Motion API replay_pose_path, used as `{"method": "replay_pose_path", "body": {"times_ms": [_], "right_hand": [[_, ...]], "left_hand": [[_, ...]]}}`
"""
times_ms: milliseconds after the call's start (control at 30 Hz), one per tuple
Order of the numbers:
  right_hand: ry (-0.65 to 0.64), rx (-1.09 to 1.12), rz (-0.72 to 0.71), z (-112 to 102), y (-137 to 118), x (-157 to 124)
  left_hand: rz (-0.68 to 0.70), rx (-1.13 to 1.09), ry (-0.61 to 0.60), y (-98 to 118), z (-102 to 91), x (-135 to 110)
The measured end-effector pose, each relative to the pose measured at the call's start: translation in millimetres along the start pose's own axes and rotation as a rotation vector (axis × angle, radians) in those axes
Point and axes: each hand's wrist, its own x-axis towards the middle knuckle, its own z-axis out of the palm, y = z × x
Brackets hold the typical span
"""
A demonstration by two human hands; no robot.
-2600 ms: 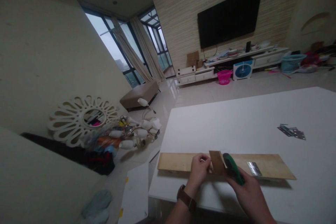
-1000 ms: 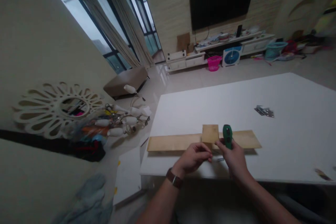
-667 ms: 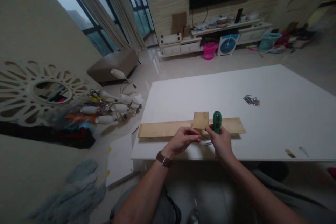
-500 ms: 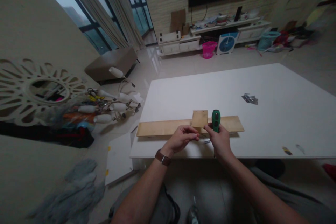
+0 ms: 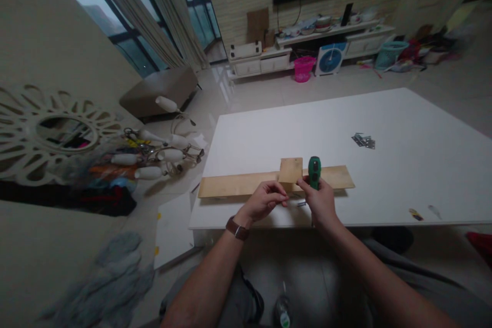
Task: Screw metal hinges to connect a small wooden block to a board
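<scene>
hands: two bare hands meet at the near edge of the counter, close together but apart, both at one spot on the plank.
left hand [image 5: 265,200]: fingers drawn together, tips at the near lower corner of the wooden block, placed as if to steady it from the side. whether they clamp the block or only press on it cannot be told.
right hand [image 5: 322,205]: wrapped tight round the screwdriver, fist low on the handle.
screwdriver [image 5: 314,170]: green handle upright, its top free above the fist. the shaft is hidden by the hand. held vertical, it bears straight down toward the plank.
wooden block [image 5: 291,169]: small and pale, set across the plank near its middle, just left of the screwdriver. its tilt is hard to judge.
plank [image 5: 234,185]: long, lying flat and parallel to the near edge, so both hands reach it; it gives the block a base.
small metal piece [image 5: 302,204]: on the counter between the hands, just in front of the plank; too small to identify.
hinges [image 5: 363,140]: small metal heap well apart to the right, out of the working spot.
counter [image 5: 330,113]: white; carries the plank along its near side.
</scene>
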Motion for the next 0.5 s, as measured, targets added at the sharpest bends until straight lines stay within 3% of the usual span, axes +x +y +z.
{"method": "replay_pose_path", "body": {"times_ms": [333,500], "right_hand": [[0.0,0.026,-0.01,-0.1,5.9,3.6],[-0.001,-0.006,-0.046,-2.7,4.8,5.2]], "left_hand": [[0.02,0.051,-0.09,0.3,1.8,-2.0],[-0.179,0.197,-0.3,6.3,-1.0,-6.5]]}}
